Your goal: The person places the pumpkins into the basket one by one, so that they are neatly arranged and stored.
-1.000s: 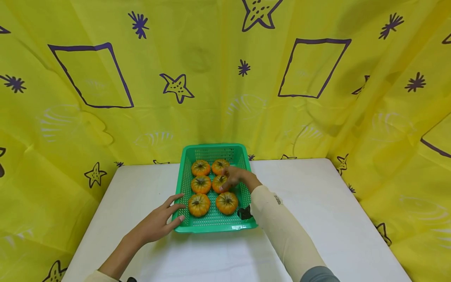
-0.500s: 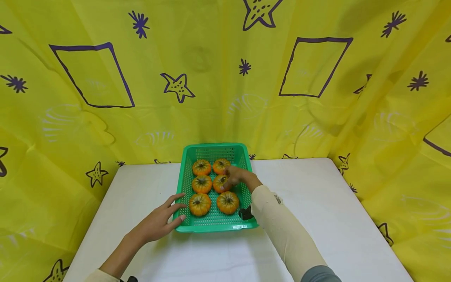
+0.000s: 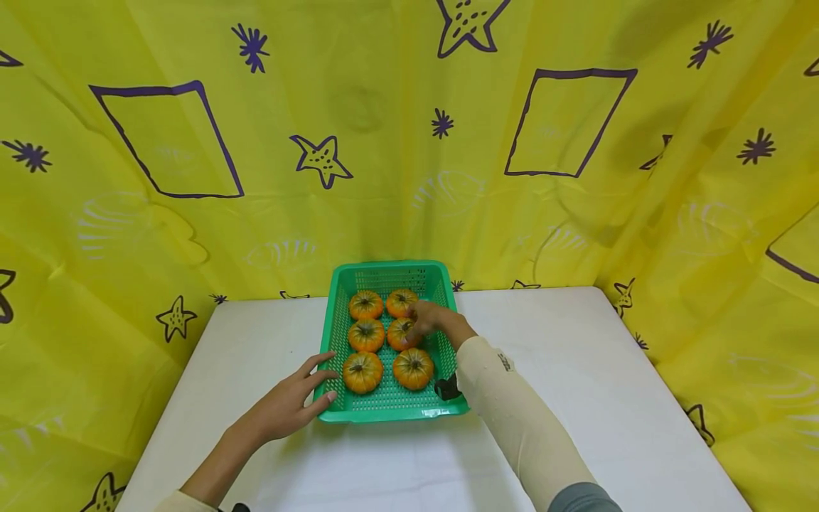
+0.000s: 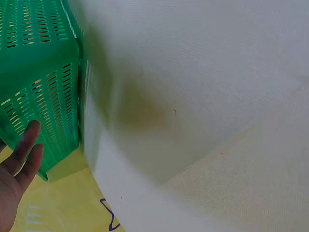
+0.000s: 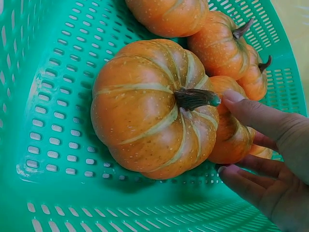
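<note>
Several orange pumpkins with green-cream stripes stand in a green plastic basket (image 3: pixel 397 415), in two columns. My right hand (image 3: pixel 430 318) reaches into the basket over the middle pumpkin (image 3: pixel 398 334) of the right column. In the right wrist view its thumb and fingers (image 5: pixel 248 186) lie spread beside that pumpkin (image 5: pixel 231 145), partly covering it; whether they touch it is unclear. The front right pumpkin (image 5: pixel 149 108) is nearest that camera, its dark stem by the thumb. My left hand (image 3: pixel 289 402) rests at the basket's left rim, fingers (image 4: pixel 30 166) extended along its wall.
The basket stands at the back of a white table (image 3: pixel 269 334). A yellow printed curtain (image 3: pixel 377 213) hangs behind and on both sides. The back right pumpkin (image 3: pixel 399 301) sits close beyond my right hand.
My right thumb has drawn slightly to the right across the middle right pumpkin. The left hand, the basket and the pumpkins keep their places; the view shifts slightly.
</note>
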The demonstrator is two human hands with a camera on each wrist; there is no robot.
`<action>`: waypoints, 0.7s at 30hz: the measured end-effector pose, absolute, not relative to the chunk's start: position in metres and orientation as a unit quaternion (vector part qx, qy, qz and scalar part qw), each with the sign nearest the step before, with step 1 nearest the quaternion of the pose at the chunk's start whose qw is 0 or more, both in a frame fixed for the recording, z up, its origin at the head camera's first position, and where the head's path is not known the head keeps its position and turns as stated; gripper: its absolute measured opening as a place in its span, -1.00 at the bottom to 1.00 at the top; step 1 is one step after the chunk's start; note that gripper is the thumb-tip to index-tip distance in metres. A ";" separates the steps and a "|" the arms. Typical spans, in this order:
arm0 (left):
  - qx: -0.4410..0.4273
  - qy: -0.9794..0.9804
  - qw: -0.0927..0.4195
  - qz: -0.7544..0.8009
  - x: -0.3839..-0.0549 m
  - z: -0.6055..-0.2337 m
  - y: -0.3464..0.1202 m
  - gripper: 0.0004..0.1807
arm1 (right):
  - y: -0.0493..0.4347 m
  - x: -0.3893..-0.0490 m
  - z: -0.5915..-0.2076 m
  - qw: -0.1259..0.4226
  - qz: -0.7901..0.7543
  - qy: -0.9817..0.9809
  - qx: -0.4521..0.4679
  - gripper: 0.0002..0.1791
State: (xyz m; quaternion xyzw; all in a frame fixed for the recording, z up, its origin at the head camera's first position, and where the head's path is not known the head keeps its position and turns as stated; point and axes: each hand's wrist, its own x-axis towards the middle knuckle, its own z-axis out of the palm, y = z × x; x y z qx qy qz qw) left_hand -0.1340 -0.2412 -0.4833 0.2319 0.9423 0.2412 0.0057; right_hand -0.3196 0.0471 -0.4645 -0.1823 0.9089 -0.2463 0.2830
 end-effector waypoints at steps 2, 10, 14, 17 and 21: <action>0.231 0.943 0.006 0.241 -0.134 -0.484 -0.241 -0.57 | 0.047 -0.320 -0.465 0.282 -0.246 0.909 -0.184 -0.21; 0.231 0.943 0.008 0.241 -0.134 -0.484 -0.242 -0.58 | 0.050 -0.321 -0.462 0.280 -0.259 0.903 -0.198 -0.17; 0.230 0.943 0.007 0.240 -0.134 -0.483 -0.243 -0.59 | 0.055 -0.323 -0.453 0.272 -0.278 0.895 -0.216 -0.13; 0.231 0.944 0.006 0.235 -0.134 -0.483 -0.243 -0.57 | 0.060 -0.324 -0.445 0.261 -0.299 0.889 -0.227 -0.14; 0.233 0.945 0.004 0.229 -0.134 -0.483 -0.244 -0.56 | 0.070 -0.322 -0.433 0.248 -0.341 0.880 -0.221 -0.17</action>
